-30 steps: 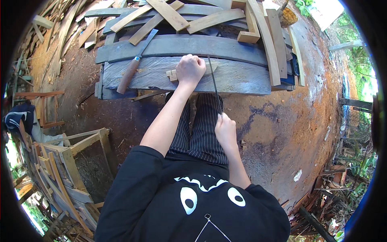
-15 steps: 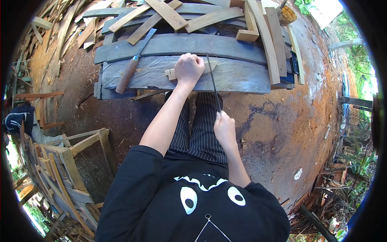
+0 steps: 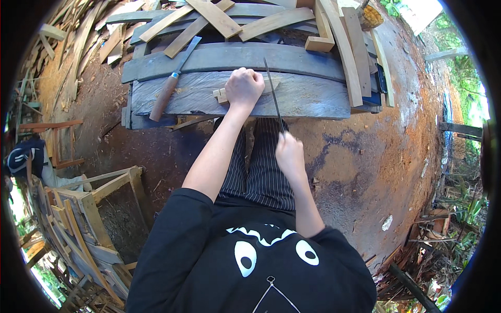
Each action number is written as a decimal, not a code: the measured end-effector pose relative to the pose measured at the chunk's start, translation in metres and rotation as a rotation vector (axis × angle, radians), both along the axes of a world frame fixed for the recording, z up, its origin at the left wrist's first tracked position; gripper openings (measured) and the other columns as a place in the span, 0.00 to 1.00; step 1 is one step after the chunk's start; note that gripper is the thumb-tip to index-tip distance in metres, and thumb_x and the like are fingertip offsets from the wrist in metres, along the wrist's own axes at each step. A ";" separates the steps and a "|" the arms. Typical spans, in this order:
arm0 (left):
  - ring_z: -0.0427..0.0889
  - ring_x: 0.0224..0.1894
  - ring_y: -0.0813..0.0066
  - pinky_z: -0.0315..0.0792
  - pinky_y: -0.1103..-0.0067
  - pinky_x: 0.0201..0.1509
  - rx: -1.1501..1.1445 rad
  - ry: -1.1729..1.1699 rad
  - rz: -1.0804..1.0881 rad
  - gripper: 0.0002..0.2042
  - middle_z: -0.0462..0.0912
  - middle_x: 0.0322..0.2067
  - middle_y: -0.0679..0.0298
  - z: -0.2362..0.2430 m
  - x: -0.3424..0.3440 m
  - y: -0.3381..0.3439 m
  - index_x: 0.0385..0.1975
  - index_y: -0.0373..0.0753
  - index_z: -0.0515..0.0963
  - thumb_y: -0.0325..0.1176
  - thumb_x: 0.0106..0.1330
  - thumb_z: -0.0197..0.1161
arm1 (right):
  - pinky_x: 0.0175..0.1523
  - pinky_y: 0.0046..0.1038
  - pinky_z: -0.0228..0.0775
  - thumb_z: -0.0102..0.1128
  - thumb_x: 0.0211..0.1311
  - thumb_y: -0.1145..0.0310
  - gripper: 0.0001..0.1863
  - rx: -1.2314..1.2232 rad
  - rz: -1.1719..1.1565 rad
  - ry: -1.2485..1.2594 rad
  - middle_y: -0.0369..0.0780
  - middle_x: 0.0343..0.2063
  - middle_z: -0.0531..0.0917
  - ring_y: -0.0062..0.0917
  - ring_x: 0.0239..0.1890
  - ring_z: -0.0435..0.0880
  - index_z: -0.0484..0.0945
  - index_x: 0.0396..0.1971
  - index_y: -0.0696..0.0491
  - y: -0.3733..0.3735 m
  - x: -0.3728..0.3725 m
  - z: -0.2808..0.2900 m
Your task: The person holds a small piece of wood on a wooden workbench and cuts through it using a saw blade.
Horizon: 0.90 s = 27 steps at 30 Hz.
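My left hand (image 3: 244, 89) is closed around a pale wood strip (image 3: 221, 96) and presses it against the weathered grey bench plank (image 3: 182, 96). The strip's stepped end shows left of the fist, its other end to the right. My right hand (image 3: 289, 152), nearer my body, is shut on a handsaw (image 3: 274, 96); its handle is hidden in the fist. Seen edge-on, the narrow blade points away from me and crosses the strip just right of my left hand. A chisel (image 3: 173, 83) with a brown wooden handle lies on the planks at left.
Loose boards (image 3: 214, 18) are piled across the bench's far side, with longer ones (image 3: 340, 52) at its right end. Behind me to the left stands a wooden frame (image 3: 112, 185). A person (image 3: 26, 155) is at the far left, near more scrap wood.
The saw and my right hand have moved forward, away from my body, and the blade reaches farther over the bench. My left hand stays on the wood strip.
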<state>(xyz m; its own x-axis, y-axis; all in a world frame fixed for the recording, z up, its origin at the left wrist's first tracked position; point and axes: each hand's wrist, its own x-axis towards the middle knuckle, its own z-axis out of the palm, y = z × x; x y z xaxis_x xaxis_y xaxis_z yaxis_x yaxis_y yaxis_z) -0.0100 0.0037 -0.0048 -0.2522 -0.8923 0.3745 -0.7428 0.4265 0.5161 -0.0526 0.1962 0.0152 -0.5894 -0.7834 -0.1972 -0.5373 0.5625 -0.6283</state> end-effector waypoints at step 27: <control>0.80 0.28 0.58 0.74 0.66 0.34 -0.010 0.035 -0.027 0.10 0.79 0.21 0.56 0.002 -0.005 0.002 0.12 0.36 0.76 0.33 0.51 0.57 | 0.35 0.49 0.69 0.45 0.64 0.64 0.15 -0.050 -0.024 0.024 0.59 0.23 0.77 0.56 0.30 0.77 0.72 0.26 0.61 -0.045 -0.012 -0.006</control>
